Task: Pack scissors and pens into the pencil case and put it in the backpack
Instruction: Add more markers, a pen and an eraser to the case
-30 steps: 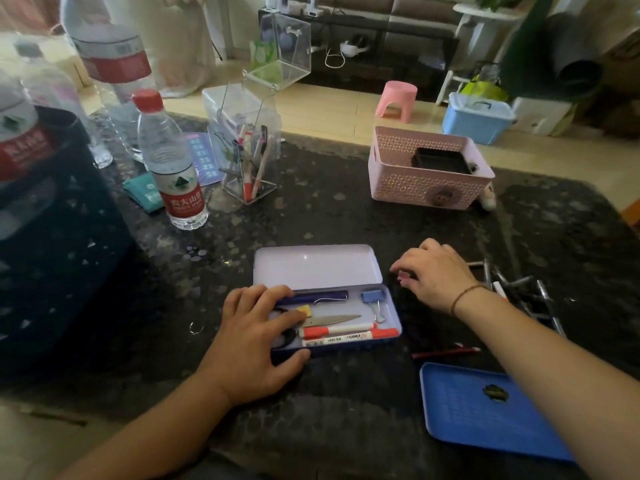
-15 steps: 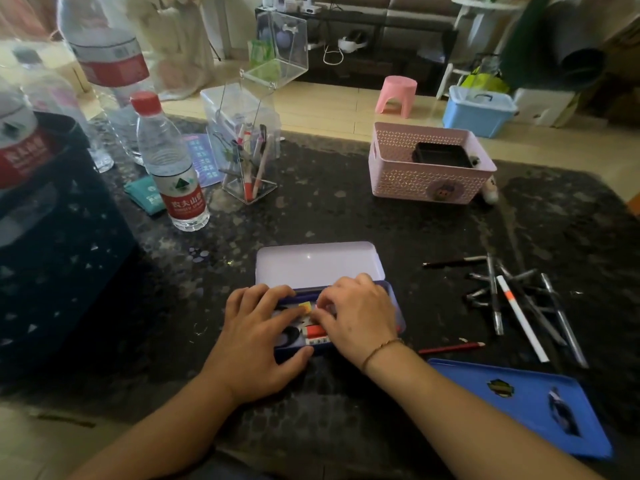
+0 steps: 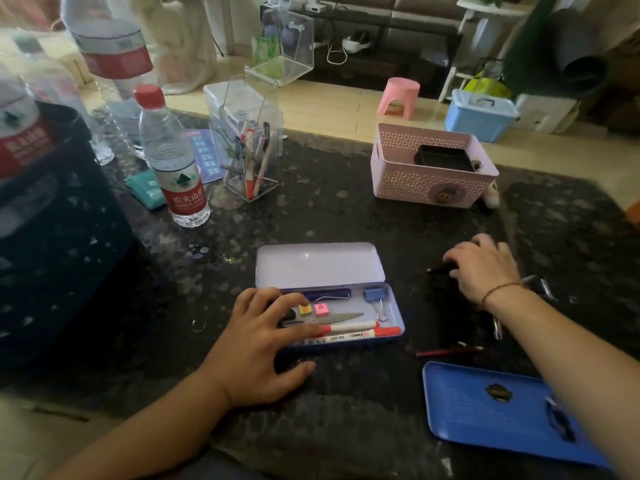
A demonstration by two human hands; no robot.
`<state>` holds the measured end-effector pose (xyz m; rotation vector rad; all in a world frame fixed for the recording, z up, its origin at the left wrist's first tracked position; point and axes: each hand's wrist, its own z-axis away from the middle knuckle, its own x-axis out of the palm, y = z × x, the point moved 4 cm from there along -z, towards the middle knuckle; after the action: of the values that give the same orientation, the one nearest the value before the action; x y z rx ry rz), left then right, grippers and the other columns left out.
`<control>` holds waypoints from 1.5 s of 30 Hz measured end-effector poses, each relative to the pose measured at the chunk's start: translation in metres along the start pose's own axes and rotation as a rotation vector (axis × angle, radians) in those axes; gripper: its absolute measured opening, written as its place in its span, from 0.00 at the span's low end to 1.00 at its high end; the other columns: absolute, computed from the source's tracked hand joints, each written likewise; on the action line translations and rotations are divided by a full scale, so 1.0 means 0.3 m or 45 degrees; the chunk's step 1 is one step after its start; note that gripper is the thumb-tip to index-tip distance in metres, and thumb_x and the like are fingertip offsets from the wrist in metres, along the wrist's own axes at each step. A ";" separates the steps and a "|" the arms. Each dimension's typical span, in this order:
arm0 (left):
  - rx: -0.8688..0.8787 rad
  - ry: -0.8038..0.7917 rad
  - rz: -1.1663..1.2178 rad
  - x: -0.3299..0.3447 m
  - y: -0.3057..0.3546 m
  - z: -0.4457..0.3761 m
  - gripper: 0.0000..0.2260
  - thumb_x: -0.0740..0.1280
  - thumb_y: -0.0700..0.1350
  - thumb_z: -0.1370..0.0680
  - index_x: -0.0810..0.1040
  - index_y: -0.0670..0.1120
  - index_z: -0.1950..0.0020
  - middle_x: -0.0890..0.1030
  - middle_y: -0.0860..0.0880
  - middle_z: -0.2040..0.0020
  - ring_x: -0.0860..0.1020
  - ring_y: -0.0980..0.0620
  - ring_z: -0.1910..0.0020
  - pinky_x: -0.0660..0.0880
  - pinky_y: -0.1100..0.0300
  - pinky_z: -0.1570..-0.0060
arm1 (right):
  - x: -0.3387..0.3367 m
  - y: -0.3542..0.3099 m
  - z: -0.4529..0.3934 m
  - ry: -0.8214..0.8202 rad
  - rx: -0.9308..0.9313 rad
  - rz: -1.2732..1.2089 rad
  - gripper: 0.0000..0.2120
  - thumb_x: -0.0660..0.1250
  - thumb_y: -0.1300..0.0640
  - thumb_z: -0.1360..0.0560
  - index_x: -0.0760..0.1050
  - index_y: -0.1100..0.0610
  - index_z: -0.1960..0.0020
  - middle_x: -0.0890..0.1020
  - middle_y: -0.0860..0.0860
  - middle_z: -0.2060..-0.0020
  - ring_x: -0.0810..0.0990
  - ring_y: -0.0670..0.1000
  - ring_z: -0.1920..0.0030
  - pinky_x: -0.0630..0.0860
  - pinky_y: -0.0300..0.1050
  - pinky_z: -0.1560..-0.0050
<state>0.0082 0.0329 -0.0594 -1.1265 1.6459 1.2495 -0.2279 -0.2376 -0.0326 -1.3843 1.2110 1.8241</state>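
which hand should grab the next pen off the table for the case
The right hand. It is already over the loose pens to the right of the pencil case, fingers curled down at a dark one. The left hand rests on the case's near left end, steadying it.

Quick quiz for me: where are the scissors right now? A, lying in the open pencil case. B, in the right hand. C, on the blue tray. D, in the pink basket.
A: the scissors lie in the open pencil case, blade pointing right, just behind the two red-capped pens, with the left hand resting over their handle end.
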 end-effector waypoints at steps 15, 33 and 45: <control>-0.122 0.108 0.064 0.003 -0.015 -0.007 0.25 0.65 0.64 0.29 0.73 0.53 0.36 0.72 0.55 0.36 0.68 0.51 0.35 0.62 0.47 0.33 | -0.120 -0.467 0.273 0.216 -0.799 -0.899 0.11 0.71 0.56 0.28 0.79 0.52 0.45 0.82 0.50 0.52 0.78 0.51 0.50 0.78 0.51 0.51; -0.137 0.113 0.143 0.000 -0.017 -0.006 0.24 0.66 0.64 0.29 0.71 0.54 0.37 0.72 0.56 0.36 0.67 0.53 0.35 0.62 0.47 0.32 | -0.087 -0.415 0.286 0.270 -0.817 -0.969 0.06 0.69 0.61 0.26 0.83 0.56 0.51 0.82 0.51 0.55 0.77 0.50 0.52 0.75 0.42 0.51; -0.143 0.092 0.125 0.009 -0.023 -0.006 0.26 0.67 0.64 0.30 0.71 0.54 0.36 0.71 0.57 0.35 0.66 0.53 0.33 0.61 0.47 0.31 | -0.059 -0.387 0.280 0.294 -0.809 -0.903 0.05 0.67 0.62 0.27 0.80 0.56 0.53 0.81 0.52 0.57 0.76 0.51 0.54 0.78 0.48 0.52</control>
<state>0.0138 0.0297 -0.0634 -1.1829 1.7209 1.3936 -0.1636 -0.1093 -0.0486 -2.0681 0.1221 1.5822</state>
